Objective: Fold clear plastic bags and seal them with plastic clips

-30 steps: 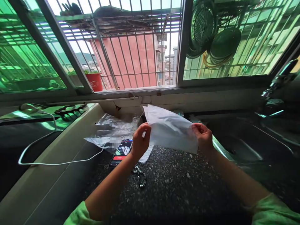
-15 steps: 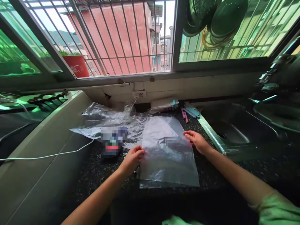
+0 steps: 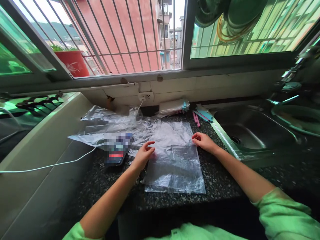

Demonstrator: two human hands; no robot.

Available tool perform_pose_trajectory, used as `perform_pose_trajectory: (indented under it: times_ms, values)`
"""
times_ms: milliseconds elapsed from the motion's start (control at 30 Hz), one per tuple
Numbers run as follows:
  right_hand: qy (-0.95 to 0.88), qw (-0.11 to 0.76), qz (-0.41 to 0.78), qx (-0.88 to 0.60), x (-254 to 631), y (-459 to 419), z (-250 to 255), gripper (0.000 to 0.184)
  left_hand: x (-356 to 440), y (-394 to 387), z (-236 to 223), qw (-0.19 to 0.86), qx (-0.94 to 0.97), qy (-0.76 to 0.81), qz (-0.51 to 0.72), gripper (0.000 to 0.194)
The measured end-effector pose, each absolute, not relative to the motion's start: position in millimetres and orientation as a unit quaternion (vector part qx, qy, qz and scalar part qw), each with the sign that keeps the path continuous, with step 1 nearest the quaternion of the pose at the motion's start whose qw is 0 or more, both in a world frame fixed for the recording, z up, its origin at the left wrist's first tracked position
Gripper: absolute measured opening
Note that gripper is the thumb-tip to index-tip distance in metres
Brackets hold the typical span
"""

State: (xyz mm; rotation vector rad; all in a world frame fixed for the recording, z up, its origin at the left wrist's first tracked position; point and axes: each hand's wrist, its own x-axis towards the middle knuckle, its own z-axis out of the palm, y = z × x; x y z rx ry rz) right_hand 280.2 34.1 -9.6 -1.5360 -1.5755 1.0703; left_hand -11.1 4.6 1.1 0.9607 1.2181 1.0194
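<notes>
A clear plastic bag (image 3: 176, 166) lies flat on the dark speckled counter, its lower edge near the counter's front. My left hand (image 3: 144, 154) is over the bag's left edge, thumb and index finger apart with nothing between them. At the bag's upper right edge is my right hand (image 3: 205, 142), its fingers loosely curved and a small gap showing at the tips. Beyond and to the left, more crumpled clear plastic (image 3: 112, 121) spreads over the counter. A phone (image 3: 116, 161), partly blurred out, rests left of my left hand.
A white cable (image 3: 62, 164) runs to the phone from the left. A wrapped clear pack (image 3: 172, 106) and pink and blue strips (image 3: 203, 114) lie at the back. The metal sink (image 3: 250, 123) is on the right, beneath the barred window. A wall socket (image 3: 146, 96) is behind.
The bag, pinched at both sides before, has settled flat on the counter. Both hands have loosened from its edges. The head view has tilted down slightly.
</notes>
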Motion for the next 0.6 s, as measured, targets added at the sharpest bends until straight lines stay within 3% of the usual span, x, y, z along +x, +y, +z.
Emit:
perform_pose_trajectory:
  times_ms: [133, 233, 600]
  values:
    - [-0.633, 0.285, 0.421, -0.584, 288.4, 24.9, -5.6, 0.009, -6.3, 9.8, -6.5, 0.557, 0.430, 0.519, 0.485, 0.038]
    - [-0.662, 0.289, 0.390, -0.571, 289.3, 21.6, 1.1, 0.008, -9.4, 7.6, -9.0, 0.542, 0.434, 0.518, 0.500, 0.036]
    - [-0.672, 0.362, 0.385, -0.519, 286.5, 13.8, 19.0, 0.027, -13.6, 6.3, 0.9, 0.542, 0.388, 0.513, 0.542, 0.054]
